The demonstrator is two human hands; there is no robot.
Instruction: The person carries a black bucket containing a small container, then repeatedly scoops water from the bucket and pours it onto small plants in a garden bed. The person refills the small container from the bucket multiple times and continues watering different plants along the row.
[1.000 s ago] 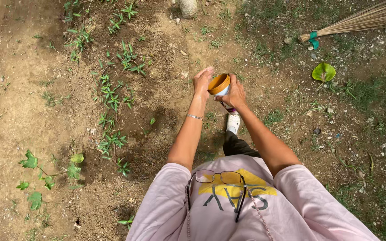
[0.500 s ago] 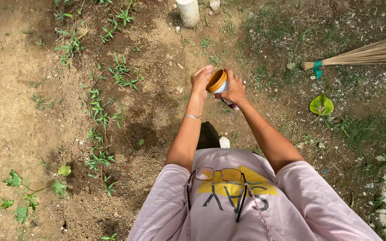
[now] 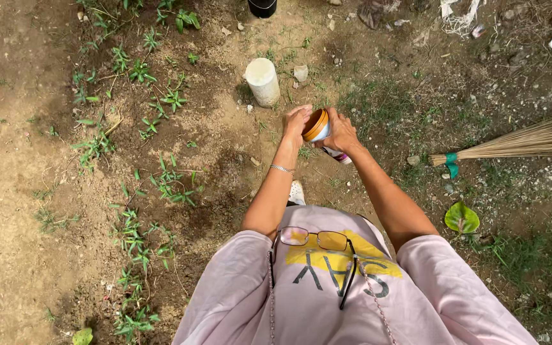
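Note:
I stand over bare soil and hold a small white jar with an orange rim (image 3: 318, 127) out in front of me, tilted toward my left. My right hand (image 3: 342, 131) wraps around the jar's body. My left hand (image 3: 297, 122) presses against the jar's orange mouth from the other side, a thin bracelet on its wrist. What is inside the jar is hidden. Below my hands lies brown earth with a row of small green seedlings (image 3: 161, 182) to the left.
A short white cylinder (image 3: 262, 80) stands in the soil just beyond my hands. A twig broom (image 3: 519, 145) with a green binding lies at the right, a green leaf (image 3: 461, 218) near it. Glasses hang on my pink shirt (image 3: 327, 281). My shoe (image 3: 296, 191) shows below.
The view has shifted forward: the white cylinder and the broom now sit lower in view. My hands stay on the jar, still held out in front.

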